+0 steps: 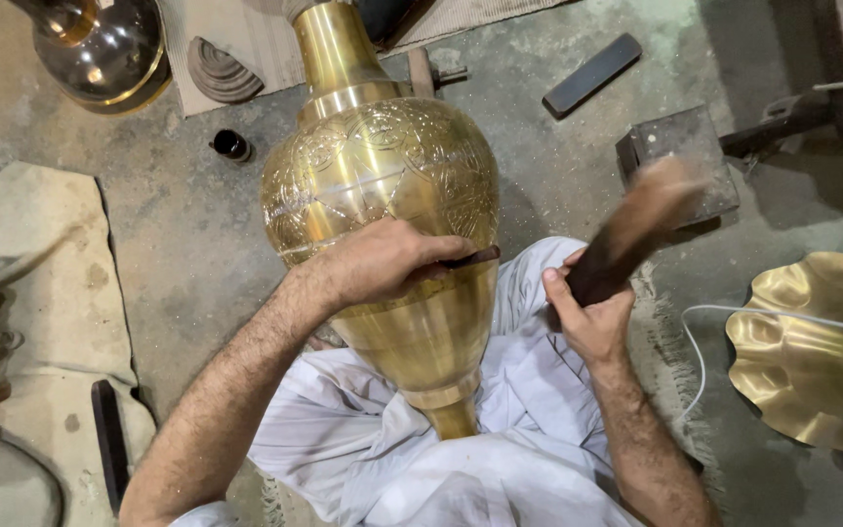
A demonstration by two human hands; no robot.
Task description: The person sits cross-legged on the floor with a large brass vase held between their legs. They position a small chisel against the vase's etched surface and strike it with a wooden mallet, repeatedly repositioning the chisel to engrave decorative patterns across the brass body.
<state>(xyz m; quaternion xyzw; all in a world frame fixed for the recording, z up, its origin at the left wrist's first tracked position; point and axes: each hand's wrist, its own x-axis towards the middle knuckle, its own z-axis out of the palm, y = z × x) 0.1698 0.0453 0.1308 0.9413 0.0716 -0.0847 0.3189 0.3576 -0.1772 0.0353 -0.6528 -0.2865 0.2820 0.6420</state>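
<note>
A large brass vase (382,176) with engraved patterns lies tilted across my lap, its neck pointing away. My left hand (382,262) rests on the vase's belly and grips a thin dark chisel (470,258) whose tip touches the brass. My right hand (587,310) is closed around the handle of a dark wooden mallet (636,229), raised to the right of the vase and blurred by motion. White cloth (529,390) covers my legs under the vase.
A scalloped brass dish (812,351) sits at the right with a white cable (734,314) over it. A shiny brass vessel (109,49) stands top left. A dark block (680,146), a flat bar (592,73) and a small black cup (231,145) lie on the concrete floor.
</note>
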